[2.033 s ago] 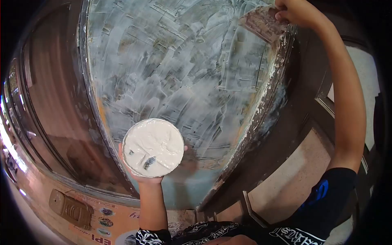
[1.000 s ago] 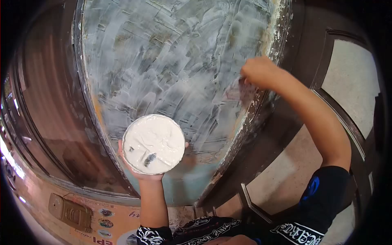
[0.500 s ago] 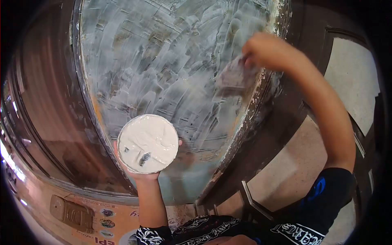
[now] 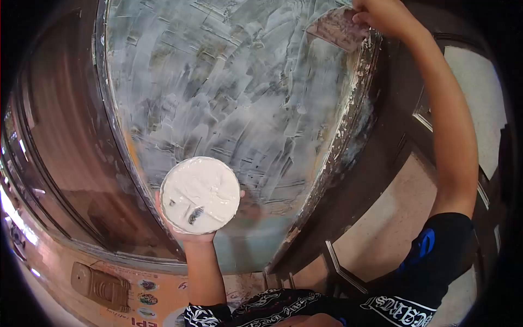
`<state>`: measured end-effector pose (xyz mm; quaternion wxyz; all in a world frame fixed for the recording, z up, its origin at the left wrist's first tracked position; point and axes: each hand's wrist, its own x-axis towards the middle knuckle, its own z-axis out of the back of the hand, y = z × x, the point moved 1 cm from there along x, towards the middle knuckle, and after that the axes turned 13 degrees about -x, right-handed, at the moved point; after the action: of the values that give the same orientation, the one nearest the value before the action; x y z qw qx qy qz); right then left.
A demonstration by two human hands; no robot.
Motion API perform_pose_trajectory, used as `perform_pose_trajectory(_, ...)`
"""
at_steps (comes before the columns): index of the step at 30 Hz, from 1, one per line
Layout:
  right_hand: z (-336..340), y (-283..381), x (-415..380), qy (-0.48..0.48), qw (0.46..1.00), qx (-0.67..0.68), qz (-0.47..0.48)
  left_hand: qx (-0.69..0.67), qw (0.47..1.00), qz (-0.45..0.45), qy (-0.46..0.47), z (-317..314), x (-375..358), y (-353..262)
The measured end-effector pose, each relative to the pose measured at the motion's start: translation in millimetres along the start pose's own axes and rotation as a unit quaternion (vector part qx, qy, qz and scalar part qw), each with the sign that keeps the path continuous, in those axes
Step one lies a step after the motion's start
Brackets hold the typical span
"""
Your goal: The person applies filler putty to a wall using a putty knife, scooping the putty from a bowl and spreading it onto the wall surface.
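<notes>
My left hand (image 4: 193, 236) is wrapped round a round container of off-white paste (image 4: 210, 188) from below, its fingertips showing at both sides of the rim. Two dark spots mark the paste's surface. At the upper right, my right hand (image 4: 376, 15) grips a flat, smeared scraper (image 4: 340, 28), whose blade lies at the right edge of the wall panel (image 4: 229, 98). Grey and whitish streaks cover that panel. My fingers hide the scraper's handle.
Dark frames with flaking edges (image 4: 340, 128) border the panel. Brown panelling with pale insets (image 4: 381, 218) stands at the right, dark brown panelling (image 4: 60, 136) at the left. A brown plastic object (image 4: 101, 286) lies on printed orange sheeting (image 4: 163, 300) at the lower left.
My right hand and the scraper have moved up and to the right along the panel's edge. The container in my left hand has shifted very slightly right and down.
</notes>
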<state>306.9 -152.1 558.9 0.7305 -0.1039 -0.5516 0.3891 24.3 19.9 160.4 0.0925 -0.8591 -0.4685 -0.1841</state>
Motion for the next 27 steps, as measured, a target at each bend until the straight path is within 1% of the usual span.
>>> perform_pose_trajectory(1, 11, 1, -5, -0.007, 1.000, -0.013, 0.004, 0.001, 1.000, 0.001, -0.002, -1, -1, 0)
perform_pose_trajectory(2, 20, 9, -14, 0.006, 0.999, -0.018, 0.027, -0.007, 1.000, 0.008, 0.009, -3, -2, 0)
perform_pose_trajectory(3, 18, 20, -22, 0.008, 0.999, -0.018, 0.028, -0.015, 1.000, 0.014, 0.020, -4, -3, 0)
perform_pose_trajectory(5, -5, 53, -40, 0.066, 0.991, 0.043, 0.113, -0.021, 1.000, 0.012, 0.013, -3, -3, 1)
perform_pose_trajectory(7, -23, 99, -66, 0.141, 0.967, 0.073, 0.200, -0.026, 1.000, 0.008, 0.006, -5, -6, 2)
perform_pose_trajectory(9, -59, 141, -92, 0.169, 0.943, 0.071, 0.277, -0.132, 0.990, 0.037, 0.045, -13, -9, 6)
perform_pose_trajectory(10, -82, 156, -104, 0.158, 0.941, 0.079, 0.288, -0.132, 0.989, 0.037, 0.048, -9, -9, 5)
perform_pose_trajectory(11, -94, 162, -109, 0.144, 0.939, 0.084, 0.299, -0.040, 0.998, 0.021, 0.051, -2, -6, 4)
perform_pose_trajectory(12, -90, 159, -103, 0.138, 0.941, 0.082, 0.298, 0.054, 0.997, 0.004, 0.053, 2, -5, 3)
perform_pose_trajectory(13, -86, 152, -94, 0.132, 0.955, 0.053, 0.260, 0.054, 0.997, 0.002, 0.058, 0, -5, 3)
perform_pose_trajectory(14, -82, 145, -86, 0.130, 0.966, 0.026, 0.221, 0.055, 0.994, 0.027, 0.091, -1, -6, 4)
perform_pose_trajectory(15, -79, 126, -71, 0.105, 0.971, 0.056, 0.205, 0.055, 0.990, 0.053, 0.122, -1, -8, 5)
perform_pose_trajectory(16, -75, 100, -51, 0.081, 0.975, 0.085, 0.189, 0.023, 0.991, 0.061, 0.114, -2, -7, 5)
perform_pose_trajectory(17, -67, 76, -31, 0.058, 0.981, 0.090, 0.161, 0.022, 0.991, 0.062, 0.113, -2, -8, 6)
perform_pose_trajectory(18, -43, 58, -25, 0.026, 0.996, 0.044, 0.075, 0.013, 0.998, 0.030, 0.061, -2, -9, 4)
perform_pose_trajectory(19, -38, 31, -9, 0.009, 0.998, 0.034, 0.052, 0.004, 1.000, -0.002, 0.009, -2, -10, 4)
perform_pose_trajectory(20, -33, 5, 1, -0.009, 0.996, 0.087, 0.007, 0.004, 1.000, -0.003, 0.012, -3, -11, 4)
perform_pose_trajectory(21, -22, -15, 12, 0.017, 1.000, 0.016, -0.020, 0.004, 1.000, 0.005, 0.015, -4, -12, 3)
perform_pose_trajectory(22, -2, -24, 5, -0.049, 0.992, 0.084, -0.075, 0.004, 1.000, 0.011, 0.017, -5, -15, 1)
perform_pose_trajectory(23, 9, -30, 2, -0.062, 0.988, 0.073, -0.122, 0.005, 1.000, 0.017, 0.018, -6, -18, -1)
perform_pose_trajectory(24, 15, -38, -1, -0.082, 0.980, 0.117, -0.142, 0.008, 0.999, 0.021, 0.036, -7, -22, -1)
perform_pose_trajectory(25, 16, -41, -6, -0.127, 0.973, 0.096, -0.167, 0.013, 0.999, 0.019, 0.035, -6, -25, -3)
perform_pose_trajectory(27, 13, -32, -21, -0.207, 0.950, 0.169, -0.162, 0.005, 0.997, 0.051, 0.062, 1, -33, -5)
